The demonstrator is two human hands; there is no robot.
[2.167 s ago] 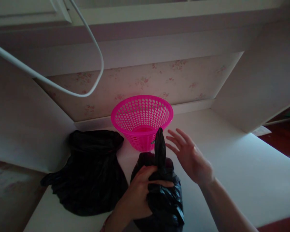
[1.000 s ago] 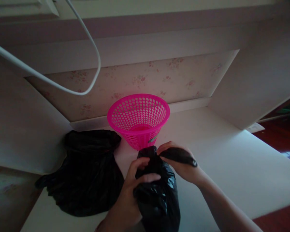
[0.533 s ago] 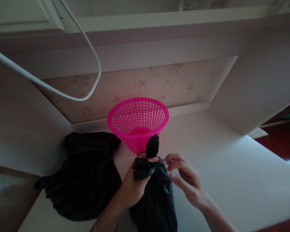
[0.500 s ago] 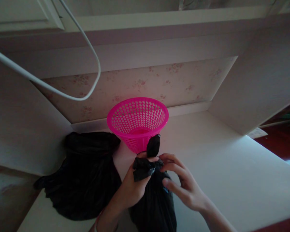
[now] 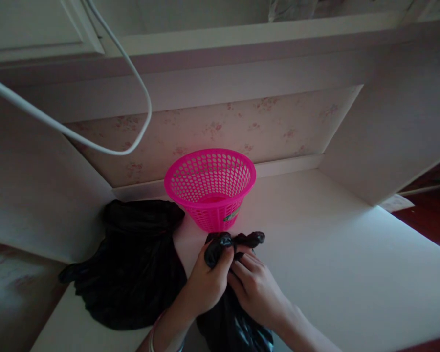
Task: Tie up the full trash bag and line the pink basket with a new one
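Note:
A black plastic bag [image 5: 229,318] hangs below my two hands at the near side of the white surface, its top gathered and twisted. My left hand [image 5: 209,283] is closed round one bunched end of it, thumb on top. From the other side, my right hand [image 5: 254,288] pinches the bag's neck, with a short twisted end sticking out to the right above its fingers. Part of the fingers is hidden by the plastic. Just beyond the hands stands a pink perforated basket [image 5: 220,215], upright, with a green label on its front.
A second black plastic bag [image 5: 132,283] lies slumped at the left, near the side panel. Overhead, a white cable [image 5: 146,107] loops down on the left below a cabinet shelf edge [image 5: 223,41]. Flowered wallpaper [image 5: 212,127] covers the back wall.
My right hand has closed from loosely spread fingers onto the bag's neck. The bag's loose end has swung from upright to the right, uncovering the basket's label.

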